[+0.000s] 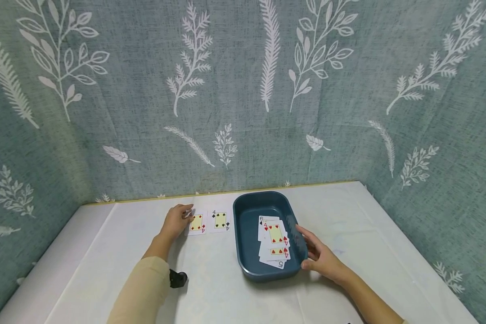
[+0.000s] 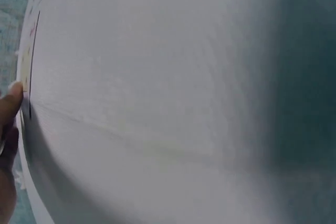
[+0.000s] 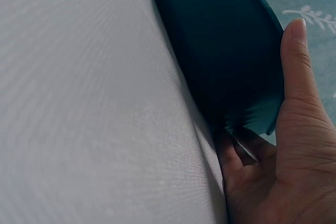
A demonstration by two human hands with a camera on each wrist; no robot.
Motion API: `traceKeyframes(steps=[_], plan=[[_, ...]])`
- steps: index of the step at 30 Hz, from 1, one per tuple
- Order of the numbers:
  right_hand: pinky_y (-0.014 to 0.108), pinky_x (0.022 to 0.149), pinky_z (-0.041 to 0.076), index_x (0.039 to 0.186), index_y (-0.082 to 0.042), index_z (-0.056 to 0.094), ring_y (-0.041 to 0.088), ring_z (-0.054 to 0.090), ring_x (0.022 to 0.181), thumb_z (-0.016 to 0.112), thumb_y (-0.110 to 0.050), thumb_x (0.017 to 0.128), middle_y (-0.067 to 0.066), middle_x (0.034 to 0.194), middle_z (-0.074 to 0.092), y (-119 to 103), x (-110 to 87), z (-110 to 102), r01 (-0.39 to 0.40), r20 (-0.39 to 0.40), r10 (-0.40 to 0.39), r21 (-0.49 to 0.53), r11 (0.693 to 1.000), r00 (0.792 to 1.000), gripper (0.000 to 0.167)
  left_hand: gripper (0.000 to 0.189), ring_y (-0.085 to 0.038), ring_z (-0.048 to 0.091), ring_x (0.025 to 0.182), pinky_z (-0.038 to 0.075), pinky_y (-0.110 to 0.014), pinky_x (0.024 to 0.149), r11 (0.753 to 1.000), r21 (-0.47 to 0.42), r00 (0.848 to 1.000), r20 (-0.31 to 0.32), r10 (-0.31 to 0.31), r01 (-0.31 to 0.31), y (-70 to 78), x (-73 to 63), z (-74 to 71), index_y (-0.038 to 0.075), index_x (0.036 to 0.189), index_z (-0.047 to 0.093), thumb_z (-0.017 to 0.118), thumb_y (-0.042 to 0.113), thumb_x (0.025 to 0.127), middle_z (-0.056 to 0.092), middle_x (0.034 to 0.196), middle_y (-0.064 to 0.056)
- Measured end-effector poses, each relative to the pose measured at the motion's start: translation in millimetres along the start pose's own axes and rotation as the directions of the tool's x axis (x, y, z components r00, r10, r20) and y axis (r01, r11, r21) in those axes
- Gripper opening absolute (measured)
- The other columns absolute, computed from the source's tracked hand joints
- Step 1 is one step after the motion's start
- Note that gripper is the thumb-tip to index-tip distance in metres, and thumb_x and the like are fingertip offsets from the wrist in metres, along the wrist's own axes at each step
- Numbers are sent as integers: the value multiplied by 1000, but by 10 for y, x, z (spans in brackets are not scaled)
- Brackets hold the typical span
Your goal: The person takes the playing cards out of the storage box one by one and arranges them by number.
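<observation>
My left hand (image 1: 177, 222) is at the left side of a four of diamonds (image 1: 196, 223), its fingertips touching the card. In the left wrist view, the thumb (image 2: 14, 92) lies right at the card's edge. Just to the right lies a face-up four of spades (image 1: 220, 220). My right hand (image 1: 323, 257) holds the near right corner of a dark blue tray (image 1: 243, 252). From the right wrist view, the thumb (image 3: 299, 61) runs along the tray's rim side, and the fingers curl at its wall. Several face-up cards overlap inside, a four of hearts (image 1: 275, 234) on top.
A white cloth (image 1: 210, 292) covers the table. Behind and at both sides hangs a grey-green curtain (image 1: 243, 148) with white leaf prints. A black wrist camera (image 1: 178, 279) sticks out beside the left sleeve (image 1: 146, 288).
</observation>
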State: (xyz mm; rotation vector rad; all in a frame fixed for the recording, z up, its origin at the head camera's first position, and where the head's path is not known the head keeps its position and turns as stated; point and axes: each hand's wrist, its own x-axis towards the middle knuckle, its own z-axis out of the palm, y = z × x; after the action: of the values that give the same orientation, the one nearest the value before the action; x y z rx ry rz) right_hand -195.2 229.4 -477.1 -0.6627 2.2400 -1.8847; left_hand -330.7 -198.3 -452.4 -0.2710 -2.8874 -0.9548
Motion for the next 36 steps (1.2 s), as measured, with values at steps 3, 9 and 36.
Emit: traceKeyframes(steps=[3, 9, 36], plan=[[16, 94, 42, 151, -15, 20, 39, 42, 125, 71, -39, 83, 31, 147, 26, -5, 1, 1, 3, 1, -3, -13, 1000, 1000, 88, 50, -39, 56, 106, 47, -49, 89, 999, -14, 999, -7, 39, -39, -19, -5, -7, -3, 131, 52, 67, -1, 84, 53, 123, -25], [16, 94, 42, 151, -16, 20, 40, 42, 125, 72, -36, 83, 30, 147, 26, -6, 12, -6, 5, 4, -5, -6, 1000, 1000, 88, 52, -37, 57, 105, 49, -45, 87, 987, -124, 994, -45, 96, -101, -2, 7, -30, -2, 134, 50, 65, -2, 85, 54, 122, -22], [14, 94, 40, 151, -14, 22, 47, 39, 126, 73, -41, 81, 32, 146, 28, -7, 9, 3, 30, -15, -31, -48, 998, 999, 91, 63, -32, 57, 109, 50, -39, 88, 860, -297, 905, -40, 424, -416, 839, 38, 20, 8, 141, 45, 71, 11, 83, 49, 131, -17]])
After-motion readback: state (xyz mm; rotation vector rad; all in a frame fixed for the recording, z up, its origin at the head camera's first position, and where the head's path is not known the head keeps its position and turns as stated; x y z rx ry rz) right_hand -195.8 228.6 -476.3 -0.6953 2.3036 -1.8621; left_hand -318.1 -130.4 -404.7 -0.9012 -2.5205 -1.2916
